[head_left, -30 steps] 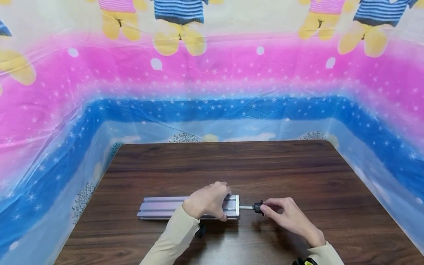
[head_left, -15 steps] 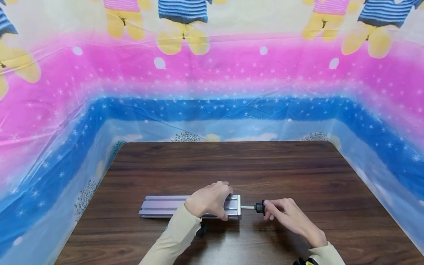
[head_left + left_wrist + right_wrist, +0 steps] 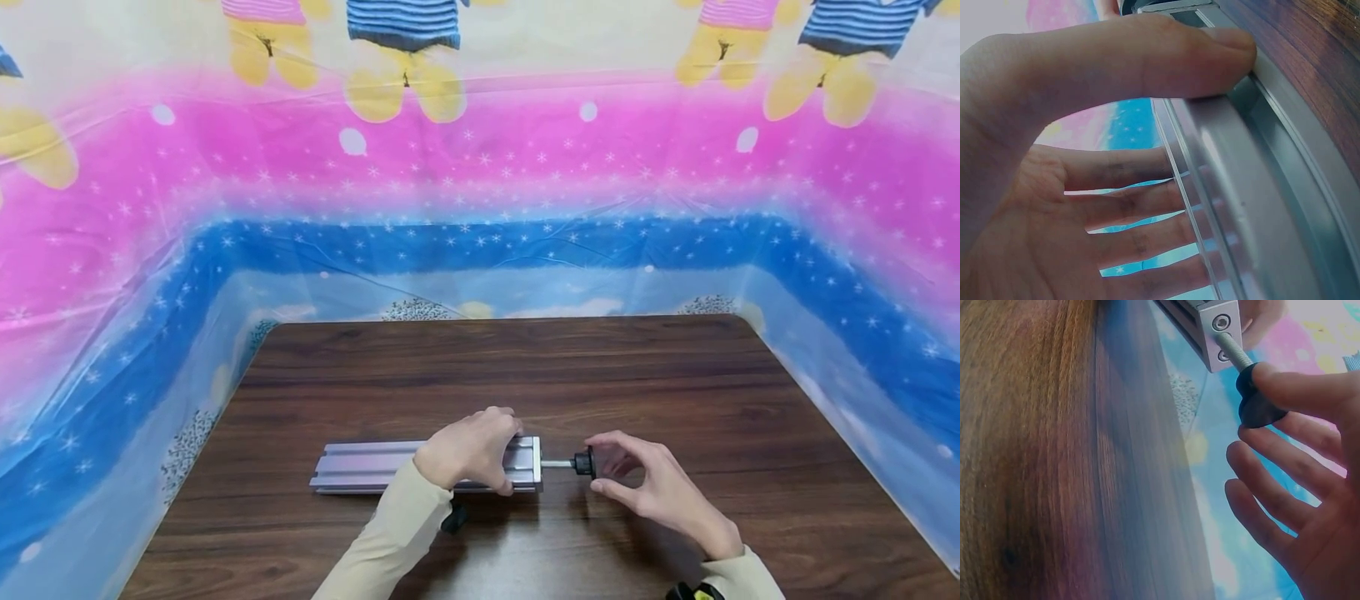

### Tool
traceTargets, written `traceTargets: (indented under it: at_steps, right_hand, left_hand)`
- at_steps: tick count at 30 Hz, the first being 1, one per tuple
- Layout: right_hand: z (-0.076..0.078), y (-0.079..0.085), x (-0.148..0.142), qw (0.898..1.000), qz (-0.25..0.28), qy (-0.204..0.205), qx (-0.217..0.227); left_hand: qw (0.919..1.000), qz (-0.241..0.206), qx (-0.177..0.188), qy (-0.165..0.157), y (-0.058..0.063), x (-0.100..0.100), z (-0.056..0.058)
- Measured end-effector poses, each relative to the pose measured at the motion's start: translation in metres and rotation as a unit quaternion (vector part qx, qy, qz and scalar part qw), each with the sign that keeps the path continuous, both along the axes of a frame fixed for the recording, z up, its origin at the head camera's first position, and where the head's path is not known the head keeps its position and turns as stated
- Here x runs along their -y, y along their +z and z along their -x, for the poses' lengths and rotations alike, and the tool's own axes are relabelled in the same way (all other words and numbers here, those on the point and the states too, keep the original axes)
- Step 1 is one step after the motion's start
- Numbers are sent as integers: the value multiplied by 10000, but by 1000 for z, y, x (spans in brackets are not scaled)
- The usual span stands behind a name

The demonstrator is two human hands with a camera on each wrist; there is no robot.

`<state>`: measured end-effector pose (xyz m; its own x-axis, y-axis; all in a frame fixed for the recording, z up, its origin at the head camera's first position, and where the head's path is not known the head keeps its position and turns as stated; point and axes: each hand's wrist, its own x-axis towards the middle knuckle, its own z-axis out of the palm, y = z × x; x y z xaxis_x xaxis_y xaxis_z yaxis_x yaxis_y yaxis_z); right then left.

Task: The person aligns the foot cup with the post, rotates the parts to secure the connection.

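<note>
A silver aluminium profile (image 3: 367, 467) with long grooves lies along the table, a pale end plate (image 3: 537, 463) at its right end. My left hand (image 3: 472, 454) grips it near that end; in the left wrist view the thumb (image 3: 1210, 62) lies over a groove and the fingers press the opposite side. From the end plate sticks a threaded rod (image 3: 557, 463) ending in a black levelling foot (image 3: 582, 463). My right hand (image 3: 656, 483) holds this foot's rim between thumb and fingertips. In the right wrist view the other fingers stand spread, and bolt heads (image 3: 1221, 322) show in the plate.
The dark wood-grain table (image 3: 450, 375) runs back to a printed pink and blue cloth (image 3: 480, 242) hung around its far and side edges. A black piece (image 3: 453, 518) shows beside the left wrist, and a black and yellow strap (image 3: 693, 592) at the right cuff.
The right thumb and fingers have shifted around the foot's rim and spread wider than half a second ago. The left hand keeps its grip and the profile stays put.
</note>
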<state>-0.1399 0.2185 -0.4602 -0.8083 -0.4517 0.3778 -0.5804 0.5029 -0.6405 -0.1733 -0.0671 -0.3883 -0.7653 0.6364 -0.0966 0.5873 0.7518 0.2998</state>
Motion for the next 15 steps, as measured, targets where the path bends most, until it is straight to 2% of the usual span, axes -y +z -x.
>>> traceTargets:
  at_steps: [15]
  right_hand:
    - [4, 3, 2, 9949, -444, -413, 800]
  left_hand:
    - [10000, -21, -14, -1, 0, 0, 1]
